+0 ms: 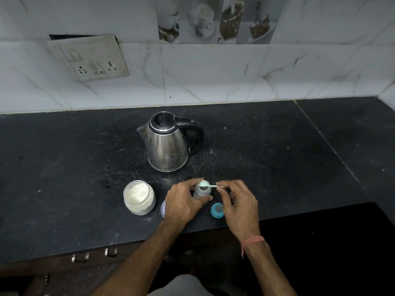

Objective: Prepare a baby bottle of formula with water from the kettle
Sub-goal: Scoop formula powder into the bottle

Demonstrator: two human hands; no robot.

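A: Step? 
B: Dosing powder. Our left hand (183,201) grips the small clear plastic baby bottle (202,192); right hand (237,201) pinches the pale green plastic scoop (205,184) over its mouth.
A: Next?
B: Prob tip scoop w/o spilling, then steel kettle (168,144) beyond our hands.

A grimy switch-and-socket plate (90,57) is mounted on the white marble-patterned wall tiles (213,71) — a decorative tile strip (215,19) printed with cups is set above. Metal drawer handles (111,252) are seen below the black countertop (277,157).
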